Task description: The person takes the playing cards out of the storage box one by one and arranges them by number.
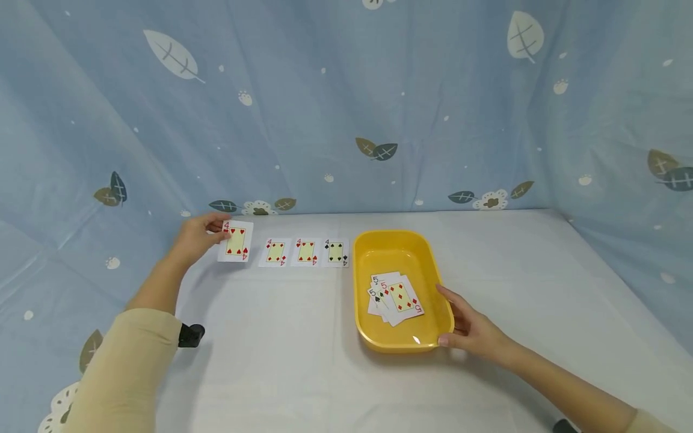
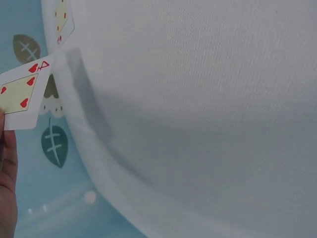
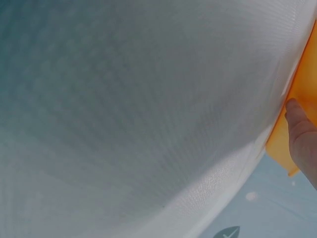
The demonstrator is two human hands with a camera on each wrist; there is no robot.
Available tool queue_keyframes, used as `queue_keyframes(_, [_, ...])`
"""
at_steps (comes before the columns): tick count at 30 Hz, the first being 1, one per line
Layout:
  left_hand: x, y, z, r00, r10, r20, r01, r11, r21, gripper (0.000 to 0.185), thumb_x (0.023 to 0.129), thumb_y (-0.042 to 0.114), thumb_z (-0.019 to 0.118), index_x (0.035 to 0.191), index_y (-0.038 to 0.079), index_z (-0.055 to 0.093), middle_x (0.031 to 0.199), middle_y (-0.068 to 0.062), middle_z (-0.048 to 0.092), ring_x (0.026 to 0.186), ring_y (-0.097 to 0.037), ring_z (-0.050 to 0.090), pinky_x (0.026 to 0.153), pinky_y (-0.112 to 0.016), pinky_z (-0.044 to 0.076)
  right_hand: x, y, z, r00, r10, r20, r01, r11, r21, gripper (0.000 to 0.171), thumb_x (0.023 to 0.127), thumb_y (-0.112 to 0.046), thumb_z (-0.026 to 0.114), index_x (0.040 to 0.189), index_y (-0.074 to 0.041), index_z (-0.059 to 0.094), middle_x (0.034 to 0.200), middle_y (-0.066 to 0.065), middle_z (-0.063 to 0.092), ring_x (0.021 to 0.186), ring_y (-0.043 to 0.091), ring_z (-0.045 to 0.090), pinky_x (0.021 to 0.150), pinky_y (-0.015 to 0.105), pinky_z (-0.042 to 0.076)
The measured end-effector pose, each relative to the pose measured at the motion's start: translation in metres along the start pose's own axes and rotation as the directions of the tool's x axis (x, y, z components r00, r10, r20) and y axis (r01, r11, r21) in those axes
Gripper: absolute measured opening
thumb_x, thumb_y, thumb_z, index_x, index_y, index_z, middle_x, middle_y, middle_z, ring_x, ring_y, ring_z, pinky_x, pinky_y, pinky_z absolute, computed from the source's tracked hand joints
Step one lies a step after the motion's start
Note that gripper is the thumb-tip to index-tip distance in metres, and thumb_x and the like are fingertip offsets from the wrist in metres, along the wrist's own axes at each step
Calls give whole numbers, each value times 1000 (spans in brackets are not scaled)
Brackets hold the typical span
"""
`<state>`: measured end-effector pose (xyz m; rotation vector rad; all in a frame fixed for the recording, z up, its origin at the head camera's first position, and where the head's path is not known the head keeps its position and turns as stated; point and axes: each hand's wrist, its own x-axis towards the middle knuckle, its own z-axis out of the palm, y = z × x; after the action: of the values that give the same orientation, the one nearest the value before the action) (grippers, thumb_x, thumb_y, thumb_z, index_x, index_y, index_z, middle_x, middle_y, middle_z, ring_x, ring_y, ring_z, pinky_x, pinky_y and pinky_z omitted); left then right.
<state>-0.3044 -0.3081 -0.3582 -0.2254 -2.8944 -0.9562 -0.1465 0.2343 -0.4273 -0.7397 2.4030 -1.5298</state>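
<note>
My left hand pinches a playing card, a red four with heart pips, slightly above the table at the left end of a card row. The left wrist view shows this card from close by. Beside it lie a four of diamonds card, a four of hearts card and a four of spades card, face up. My right hand grips the right rim of a yellow plastic tray. Overlapping fives lie inside the tray; the top one has diamonds.
A white cloth covers the table. Behind it hangs a blue curtain with leaf and flower prints, which also runs along the left and right sides. Dark wrist devices show at the left sleeve and the lower right.
</note>
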Motion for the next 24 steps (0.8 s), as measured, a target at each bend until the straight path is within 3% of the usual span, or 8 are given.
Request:
queue_keyframes(6, [4, -5, 12, 1000, -11, 22, 11, 1000, 24, 46, 91, 6, 62, 135, 1, 49, 114, -22, 56, 105, -35, 53, 82, -43, 50, 0, 0, 0, 1000, -13, 3, 13, 1000, 8, 85, 86, -8, 69, 147, 4, 11, 129, 45, 39, 104, 46, 57, 82, 23, 53])
queue_keyframes(14, [7, -10, 23, 998, -44, 38, 43, 999, 25, 50, 92, -1, 56, 140, 1, 42, 121, -25, 52, 110, -38, 49, 90, -51, 46, -1, -1, 1, 1000, 24, -9, -24, 1000, 12, 87, 85, -9, 69, 148, 1, 11, 133, 44, 35, 109, 50, 54, 84, 32, 54])
queue_keyframes(24, [9, -14, 31, 995, -88, 53, 84, 994, 74, 53, 89, -6, 56, 140, -3, 40, 123, -28, 50, 111, -40, 46, 93, -52, 43, 0, 1, 1, 1000, -13, 2, 13, 1000, 15, 84, 86, -7, 68, 147, 4, 11, 130, 45, 38, 106, 48, 56, 83, 24, 52])
